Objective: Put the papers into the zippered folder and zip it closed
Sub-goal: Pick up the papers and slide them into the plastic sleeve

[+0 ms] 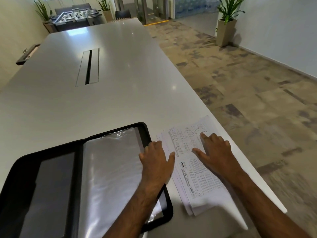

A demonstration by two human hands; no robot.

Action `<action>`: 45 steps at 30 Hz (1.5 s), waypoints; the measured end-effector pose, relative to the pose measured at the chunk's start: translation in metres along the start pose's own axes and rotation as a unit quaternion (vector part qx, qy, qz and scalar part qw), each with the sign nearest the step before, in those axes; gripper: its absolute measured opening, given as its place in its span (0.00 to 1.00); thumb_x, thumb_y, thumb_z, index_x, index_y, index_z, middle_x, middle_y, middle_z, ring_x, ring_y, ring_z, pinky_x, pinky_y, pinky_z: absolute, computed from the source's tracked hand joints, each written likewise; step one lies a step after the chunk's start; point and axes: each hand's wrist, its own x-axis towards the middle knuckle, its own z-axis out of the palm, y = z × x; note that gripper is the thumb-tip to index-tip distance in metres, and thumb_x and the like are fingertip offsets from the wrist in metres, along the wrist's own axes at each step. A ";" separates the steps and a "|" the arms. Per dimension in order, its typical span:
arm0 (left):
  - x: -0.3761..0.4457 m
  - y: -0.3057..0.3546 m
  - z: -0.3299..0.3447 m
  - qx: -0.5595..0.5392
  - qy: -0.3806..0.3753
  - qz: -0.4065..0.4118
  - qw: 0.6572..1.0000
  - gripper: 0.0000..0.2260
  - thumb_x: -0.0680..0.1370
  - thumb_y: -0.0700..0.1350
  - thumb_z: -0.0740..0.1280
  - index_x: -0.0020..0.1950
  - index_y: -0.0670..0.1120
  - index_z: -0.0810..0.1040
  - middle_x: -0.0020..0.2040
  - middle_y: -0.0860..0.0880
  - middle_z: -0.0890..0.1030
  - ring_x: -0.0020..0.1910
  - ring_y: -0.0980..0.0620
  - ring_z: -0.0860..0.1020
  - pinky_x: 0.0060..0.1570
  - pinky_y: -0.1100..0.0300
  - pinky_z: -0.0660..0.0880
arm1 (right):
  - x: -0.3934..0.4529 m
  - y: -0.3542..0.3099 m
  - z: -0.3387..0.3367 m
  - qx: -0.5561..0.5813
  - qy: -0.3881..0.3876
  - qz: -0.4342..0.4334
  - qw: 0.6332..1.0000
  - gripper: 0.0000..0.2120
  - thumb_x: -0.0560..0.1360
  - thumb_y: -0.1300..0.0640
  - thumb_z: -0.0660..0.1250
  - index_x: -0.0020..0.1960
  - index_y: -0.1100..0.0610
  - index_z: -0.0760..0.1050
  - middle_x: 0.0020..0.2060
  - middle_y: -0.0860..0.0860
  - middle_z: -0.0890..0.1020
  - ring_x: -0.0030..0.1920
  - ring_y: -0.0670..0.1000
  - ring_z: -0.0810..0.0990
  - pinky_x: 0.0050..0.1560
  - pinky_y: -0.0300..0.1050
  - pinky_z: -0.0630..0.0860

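Note:
A black zippered folder (56, 177) lies open flat on the white table at the lower left, with clear plastic sleeves (111, 165) showing on its right half. A stack of printed papers (193, 179) lies on the table just right of the folder, near the table's right edge. My left hand (157, 162) rests over the folder's right rim, fingers bent down at the papers' left edge and thumb touching the sheets. My right hand (214, 152) lies flat on the top sheet with fingers spread.
The long white table (111, 83) stretches away, with a cable slot (88, 67) in its middle. Its right edge runs close beside the papers, above carpeted floor (248, 100). A potted plant (226, 26) stands by the right wall, and a foosball table (75, 16) at the far end.

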 end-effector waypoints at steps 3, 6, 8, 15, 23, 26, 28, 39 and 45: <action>0.000 0.002 0.006 0.015 -0.010 -0.013 1.000 0.26 0.82 0.63 0.63 0.75 0.50 0.68 0.69 0.52 0.73 0.65 0.53 0.70 0.62 0.53 0.60 | -0.002 0.003 0.005 0.013 -0.022 -0.015 1.000 0.40 0.76 0.26 0.52 0.79 0.49 0.62 0.60 0.52 0.79 0.56 0.55 0.79 0.57 0.59 0.76; -0.002 0.003 0.010 -0.024 -0.017 -0.035 0.999 0.27 0.82 0.61 0.64 0.76 0.50 0.67 0.70 0.53 0.72 0.67 0.53 0.70 0.66 0.53 0.58 | 0.000 0.004 0.007 0.009 -0.033 -0.017 0.999 0.40 0.75 0.25 0.54 0.81 0.45 0.59 0.63 0.50 0.78 0.59 0.54 0.79 0.59 0.61 0.76; -0.004 0.006 0.010 -0.063 -0.026 -0.057 0.996 0.28 0.81 0.60 0.66 0.76 0.49 0.66 0.70 0.53 0.72 0.67 0.52 0.71 0.68 0.54 0.57 | 0.002 0.005 0.004 0.017 -0.045 -0.012 0.999 0.41 0.74 0.24 0.55 0.81 0.44 0.58 0.65 0.50 0.77 0.61 0.54 0.79 0.61 0.61 0.75; 0.000 0.017 0.009 -0.167 -0.067 -0.129 0.975 0.31 0.78 0.61 0.70 0.76 0.52 0.65 0.71 0.56 0.74 0.67 0.50 0.74 0.63 0.57 0.60 | -0.001 0.002 0.000 0.053 -0.052 0.005 0.997 0.42 0.74 0.25 0.59 0.81 0.44 0.57 0.70 0.50 0.76 0.66 0.56 0.77 0.65 0.64 0.72; 0.006 0.034 0.004 -0.324 -0.054 -0.159 0.931 0.40 0.78 0.51 0.76 0.82 0.47 0.56 0.59 0.61 0.74 0.53 0.63 0.78 0.43 0.76 0.76 | -0.001 0.001 0.001 0.073 -0.050 0.013 0.996 0.44 0.71 0.23 0.57 0.81 0.45 0.59 0.71 0.49 0.75 0.67 0.55 0.76 0.67 0.64 0.71; 0.003 0.043 0.001 -0.381 -0.059 -0.186 0.904 0.38 0.78 0.47 0.76 0.81 0.45 0.57 0.52 0.62 0.72 0.40 0.67 0.80 0.28 0.80 0.70 | -0.001 0.002 0.003 0.078 -0.042 0.022 0.996 0.44 0.72 0.24 0.61 0.80 0.47 0.60 0.73 0.49 0.74 0.69 0.55 0.76 0.67 0.64 0.71; -0.002 0.045 0.006 -0.434 -0.077 -0.191 0.877 0.27 0.80 0.44 0.74 0.75 0.47 0.66 0.56 0.56 0.80 0.41 0.69 0.84 0.32 0.75 0.76 | -0.002 0.002 0.004 0.082 -0.035 0.024 0.996 0.44 0.73 0.25 0.61 0.80 0.49 0.61 0.73 0.49 0.74 0.69 0.55 0.76 0.68 0.64 0.71; -0.013 0.043 0.010 -0.495 -0.092 -0.174 0.846 0.16 0.82 0.38 0.69 0.69 0.51 0.79 0.61 0.53 0.86 0.56 0.53 0.86 0.54 0.51 0.85 | -0.006 0.032 -0.005 0.349 0.052 0.087 0.932 0.25 0.73 0.38 0.74 0.65 0.39 0.69 0.50 0.37 0.74 0.51 0.39 0.77 0.48 0.42 0.79; -0.012 0.044 -0.013 -0.519 -0.060 -0.116 0.844 0.14 0.82 0.40 0.71 0.64 0.56 0.79 0.55 0.58 0.87 0.52 0.57 0.87 0.44 0.63 0.83 | 0.002 0.049 -0.034 0.530 0.056 0.181 0.827 0.32 0.69 0.43 0.81 0.66 0.50 0.69 0.61 0.51 0.81 0.57 0.53 0.85 0.51 0.51 0.84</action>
